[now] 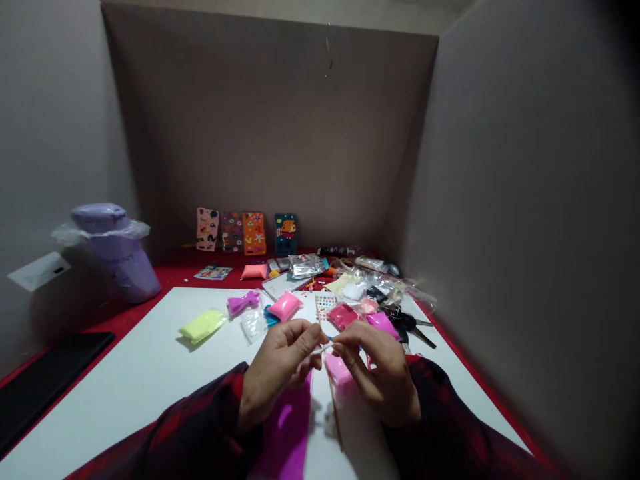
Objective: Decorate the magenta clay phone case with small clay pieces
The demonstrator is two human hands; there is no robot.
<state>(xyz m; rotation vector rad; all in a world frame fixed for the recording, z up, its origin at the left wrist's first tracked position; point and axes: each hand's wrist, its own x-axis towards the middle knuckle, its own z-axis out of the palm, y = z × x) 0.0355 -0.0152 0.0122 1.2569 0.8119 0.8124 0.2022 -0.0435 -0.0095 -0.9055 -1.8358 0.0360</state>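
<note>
Both hands meet over the white board [150,373], pinching a thin white stick [324,347] between them. My left hand [280,367] grips its left end with closed fingers. My right hand [380,373] pinches the right end. Below them lie a bright magenta sheet [287,433] and a pink clay packet [337,370]. Just beyond the hands are packets of clay: yellow-green [203,325], purple [243,302], pink [284,307] and red-pink [344,315].
A lilac container with a plastic bag over it [117,250] stands at the left. Several decorated phone cases [245,232] lean on the back wall. Plastic bags, scissors [410,323] and small supplies clutter the back right. A black flat object [45,380] lies on the red cloth at left.
</note>
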